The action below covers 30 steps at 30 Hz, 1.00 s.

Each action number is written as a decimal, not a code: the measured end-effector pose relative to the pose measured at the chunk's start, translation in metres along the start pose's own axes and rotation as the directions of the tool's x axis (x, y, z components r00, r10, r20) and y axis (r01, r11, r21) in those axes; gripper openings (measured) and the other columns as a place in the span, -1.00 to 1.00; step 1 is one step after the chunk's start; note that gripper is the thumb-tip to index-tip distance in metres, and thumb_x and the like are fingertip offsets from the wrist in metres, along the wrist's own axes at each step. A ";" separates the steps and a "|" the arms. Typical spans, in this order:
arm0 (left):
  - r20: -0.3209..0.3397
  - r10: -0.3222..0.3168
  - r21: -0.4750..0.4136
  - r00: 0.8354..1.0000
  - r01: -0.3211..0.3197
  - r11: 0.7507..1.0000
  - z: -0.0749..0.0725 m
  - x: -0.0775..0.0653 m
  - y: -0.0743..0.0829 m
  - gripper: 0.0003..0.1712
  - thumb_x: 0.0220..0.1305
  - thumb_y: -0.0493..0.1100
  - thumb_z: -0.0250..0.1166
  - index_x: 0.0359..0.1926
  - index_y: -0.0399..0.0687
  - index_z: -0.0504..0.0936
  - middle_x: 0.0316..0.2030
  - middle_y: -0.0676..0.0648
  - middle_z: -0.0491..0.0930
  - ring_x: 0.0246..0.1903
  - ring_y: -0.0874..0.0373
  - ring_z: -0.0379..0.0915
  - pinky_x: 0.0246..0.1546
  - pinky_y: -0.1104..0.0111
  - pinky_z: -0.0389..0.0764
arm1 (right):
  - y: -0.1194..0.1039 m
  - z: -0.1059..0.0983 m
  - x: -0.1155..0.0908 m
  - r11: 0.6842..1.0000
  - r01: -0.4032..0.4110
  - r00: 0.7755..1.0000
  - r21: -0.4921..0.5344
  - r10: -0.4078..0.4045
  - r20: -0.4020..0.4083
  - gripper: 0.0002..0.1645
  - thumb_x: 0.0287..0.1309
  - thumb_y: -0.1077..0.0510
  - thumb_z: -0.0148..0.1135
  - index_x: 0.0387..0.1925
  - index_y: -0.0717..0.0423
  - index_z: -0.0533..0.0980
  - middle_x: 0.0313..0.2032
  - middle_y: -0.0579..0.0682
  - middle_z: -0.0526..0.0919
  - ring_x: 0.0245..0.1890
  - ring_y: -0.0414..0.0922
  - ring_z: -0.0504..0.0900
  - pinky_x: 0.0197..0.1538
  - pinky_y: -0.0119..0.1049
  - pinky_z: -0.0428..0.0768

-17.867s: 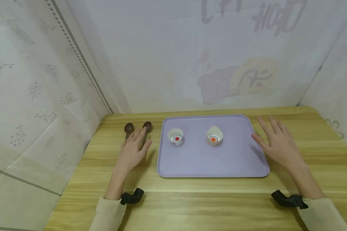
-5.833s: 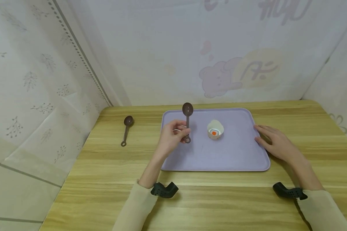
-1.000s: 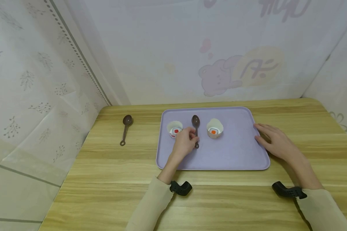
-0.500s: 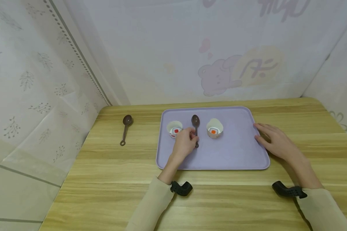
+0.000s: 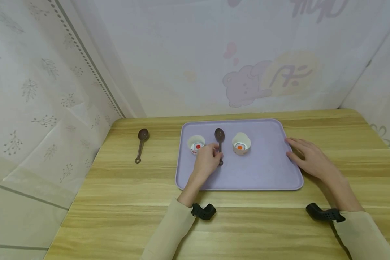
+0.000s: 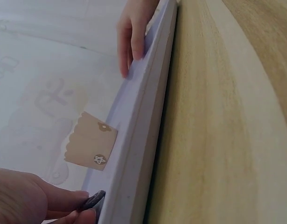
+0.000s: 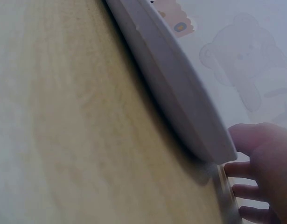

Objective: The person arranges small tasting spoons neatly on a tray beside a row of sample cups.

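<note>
My left hand [image 5: 206, 162] pinches the handle of a dark brown measuring spoon [image 5: 219, 135] over the lilac tray [image 5: 263, 177]. The spoon's bowl points away from me; in the left wrist view its ring end [image 6: 93, 199] shows between thumb and fingers. To the spoon's left stands a small paper cup [image 5: 194, 140] holding a piece with a red centre, partly covered by my hand. A beige paper cup [image 5: 241, 138] with an orange-centred piece inside stands to its right. My right hand [image 5: 313, 159] touches the tray's right rim, fingers extended.
A second brown measuring spoon [image 5: 141, 144] lies on the wooden table [image 5: 123, 202], left of the tray. Pale printed curtains [image 5: 182, 65] hang behind the table and along its sides. Each wrist wears a black camera mount [image 5: 204, 212].
The right-hand spoon of the pair has gone from the table to between the cups in my left hand. My right hand has come to the tray's rim. Over the last second, both hands stay still.
</note>
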<state>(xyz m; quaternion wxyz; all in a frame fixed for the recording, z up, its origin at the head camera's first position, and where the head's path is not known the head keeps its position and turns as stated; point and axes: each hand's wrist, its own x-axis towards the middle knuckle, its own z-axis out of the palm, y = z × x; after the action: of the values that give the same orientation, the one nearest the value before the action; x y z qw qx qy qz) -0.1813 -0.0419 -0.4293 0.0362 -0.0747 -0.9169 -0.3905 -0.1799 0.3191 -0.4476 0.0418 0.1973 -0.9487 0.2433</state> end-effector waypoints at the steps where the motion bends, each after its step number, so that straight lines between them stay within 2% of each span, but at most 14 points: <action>1: 0.000 -0.003 0.002 1.000 0.003 1.000 0.000 0.000 0.000 -0.71 0.26 -0.31 0.40 -0.01 -0.36 0.68 -0.53 -0.03 0.62 -0.56 0.23 0.48 -0.45 0.38 0.54 | 0.000 0.000 0.000 1.000 0.000 1.000 -0.001 0.000 0.001 -0.33 0.46 0.01 0.16 0.44 0.23 0.30 0.33 0.44 0.35 0.30 0.50 0.23 0.29 0.41 0.16; 23: -0.004 0.000 -0.006 1.000 0.000 1.000 0.000 -0.002 -0.003 -0.67 0.32 -0.27 0.37 0.05 -0.35 0.66 -0.58 -0.01 0.53 -0.63 0.26 0.36 -0.60 0.46 0.39 | 0.002 0.001 0.000 1.000 0.024 0.999 -0.007 -0.024 -0.025 -0.34 0.44 0.03 0.18 0.42 0.26 0.33 0.32 0.43 0.37 0.30 0.47 0.27 0.27 0.40 0.20; 30: -0.005 -0.006 0.013 1.000 0.006 1.000 0.000 -0.002 -0.004 -0.68 0.32 -0.27 0.37 0.05 -0.33 0.67 -0.59 -0.01 0.54 -0.63 0.26 0.36 -0.58 0.44 0.40 | 0.002 0.002 -0.001 1.000 0.022 0.999 -0.002 -0.022 -0.026 -0.34 0.43 0.03 0.19 0.42 0.25 0.34 0.32 0.43 0.37 0.29 0.48 0.27 0.27 0.41 0.20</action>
<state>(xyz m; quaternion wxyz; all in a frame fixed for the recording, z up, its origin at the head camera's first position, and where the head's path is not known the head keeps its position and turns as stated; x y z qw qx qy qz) -0.1804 -0.0448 -0.4320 0.0377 -0.0710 -0.9195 -0.3848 -0.1798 0.3201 -0.4503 0.0569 0.2045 -0.9461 0.2447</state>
